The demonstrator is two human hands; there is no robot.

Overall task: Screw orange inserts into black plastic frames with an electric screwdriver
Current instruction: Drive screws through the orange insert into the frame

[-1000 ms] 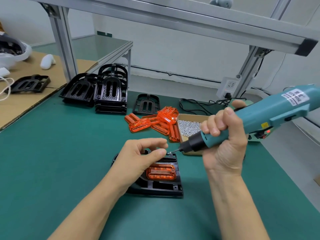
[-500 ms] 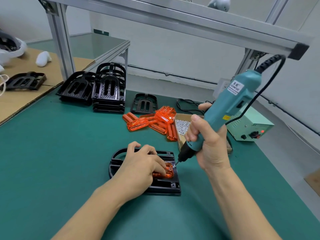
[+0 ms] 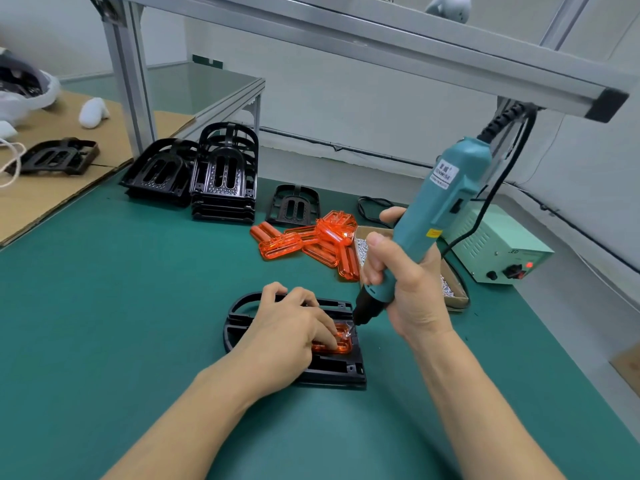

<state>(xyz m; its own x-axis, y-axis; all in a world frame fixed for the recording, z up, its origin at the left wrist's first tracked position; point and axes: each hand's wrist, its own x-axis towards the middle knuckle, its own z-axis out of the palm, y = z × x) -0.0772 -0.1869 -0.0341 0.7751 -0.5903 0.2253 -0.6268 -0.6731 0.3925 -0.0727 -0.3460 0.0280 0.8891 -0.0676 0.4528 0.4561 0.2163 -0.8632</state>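
Hands at work on the green mat [image 3: 104, 323], seen from the head camera. Left hand [image 3: 291, 327] lies flat over the black frame [image 3: 332, 370] at centre, fingers stretched and pressing down on the orange insert [image 3: 341, 344] seated in it. Right hand [image 3: 408, 289] is wrapped tight round the teal screwdriver [image 3: 440, 216], which leans up toward 1 o'clock, its cable running up to the aluminium rail [image 3: 381, 39]. Bit tip meets the insert's corner at 3 o'clock, just beside the left fingertips [image 3: 334, 336]. Whether a screw sits under the bit, too small to tell.

At 12 o'clock from the frame, a loose heap of spare inserts [image 3: 308, 242] on the mat. Touching that heap at 3 o'clock, a cardboard tray of screws [image 3: 450, 292], mostly hidden behind the right hand. Beyond the heap, a single frame [image 3: 294, 206] lies flat. At 11 o'clock, two stacks of frames [image 3: 221, 181] side by side by the rack's leg. Out at 2 o'clock, the pale green power box [image 3: 502, 251] shows a red light. Far at 10 o'clock, cardboard sheet [image 3: 45, 195] with one more dark frame [image 3: 55, 157] on it.
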